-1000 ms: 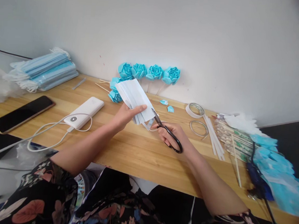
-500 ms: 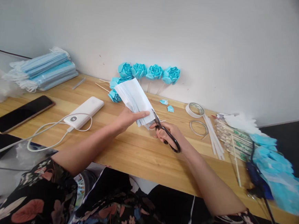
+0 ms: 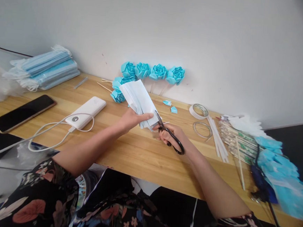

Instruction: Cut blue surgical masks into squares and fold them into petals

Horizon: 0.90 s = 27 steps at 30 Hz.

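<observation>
Pinched between thumb and fingers, a pale blue face mask [image 3: 139,97] is held by my left hand [image 3: 133,120] above the table's middle. My right hand [image 3: 172,134] grips black-handled scissors [image 3: 174,139], whose blades lie at the mask's near right edge. A thin white ear loop shows beside the blades. Whether the blades are closed on the mask I cannot tell. Behind the mask, several blue folded flowers [image 3: 158,72] on thin sticks lean against the wall, partly hidden by it. Two small blue scraps [image 3: 173,110] lie to its right.
On the left are a stack of masks [image 3: 47,68], a phone [image 3: 24,114] and a white power bank [image 3: 85,112] with its cable. To the right lie a tape roll [image 3: 199,111], a wire coil [image 3: 202,130], white strips [image 3: 217,139], a blue glue gun [image 3: 260,181] and blue petal pieces [image 3: 281,167].
The view has shifted slightly. My hands, the mask and the scissors keep nearly the same positions relative to one another.
</observation>
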### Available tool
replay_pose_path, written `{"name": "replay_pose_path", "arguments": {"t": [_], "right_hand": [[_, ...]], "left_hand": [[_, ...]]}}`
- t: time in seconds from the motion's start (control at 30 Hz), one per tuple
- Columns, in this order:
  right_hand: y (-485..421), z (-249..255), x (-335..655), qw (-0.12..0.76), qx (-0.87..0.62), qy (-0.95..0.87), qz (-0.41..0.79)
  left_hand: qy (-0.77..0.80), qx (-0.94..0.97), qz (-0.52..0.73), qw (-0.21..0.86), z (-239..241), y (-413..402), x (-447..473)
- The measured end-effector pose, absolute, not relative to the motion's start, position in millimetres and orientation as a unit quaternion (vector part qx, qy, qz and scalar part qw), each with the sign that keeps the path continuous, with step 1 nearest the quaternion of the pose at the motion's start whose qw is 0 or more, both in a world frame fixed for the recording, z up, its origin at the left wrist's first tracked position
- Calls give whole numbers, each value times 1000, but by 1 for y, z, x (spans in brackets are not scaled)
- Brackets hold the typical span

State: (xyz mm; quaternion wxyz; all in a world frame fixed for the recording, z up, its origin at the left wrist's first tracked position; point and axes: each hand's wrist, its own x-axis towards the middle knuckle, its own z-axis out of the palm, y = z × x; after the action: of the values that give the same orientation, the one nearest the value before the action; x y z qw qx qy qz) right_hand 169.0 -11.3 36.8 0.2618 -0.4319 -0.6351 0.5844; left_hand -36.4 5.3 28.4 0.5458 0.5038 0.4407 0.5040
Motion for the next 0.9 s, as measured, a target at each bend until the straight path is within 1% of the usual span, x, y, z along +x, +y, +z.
{"name": "replay_pose_path", "arguments": {"t": [0.33,0.47,0.7,0.9], "right_hand": [[-11,33,174,261,-420,-668,556],[-11,31,175,270,-420,-657,565],[-14,39,172,262,-432,-663,552],[-14,44,168,268,-444,-648,558]], "left_hand": [[438,522,493,541,23,6,-35],[454,503,501,538,25,6,-36],[440,529,488,537,21,9,-36],[445,513,501,537,25,7,-36]]}}
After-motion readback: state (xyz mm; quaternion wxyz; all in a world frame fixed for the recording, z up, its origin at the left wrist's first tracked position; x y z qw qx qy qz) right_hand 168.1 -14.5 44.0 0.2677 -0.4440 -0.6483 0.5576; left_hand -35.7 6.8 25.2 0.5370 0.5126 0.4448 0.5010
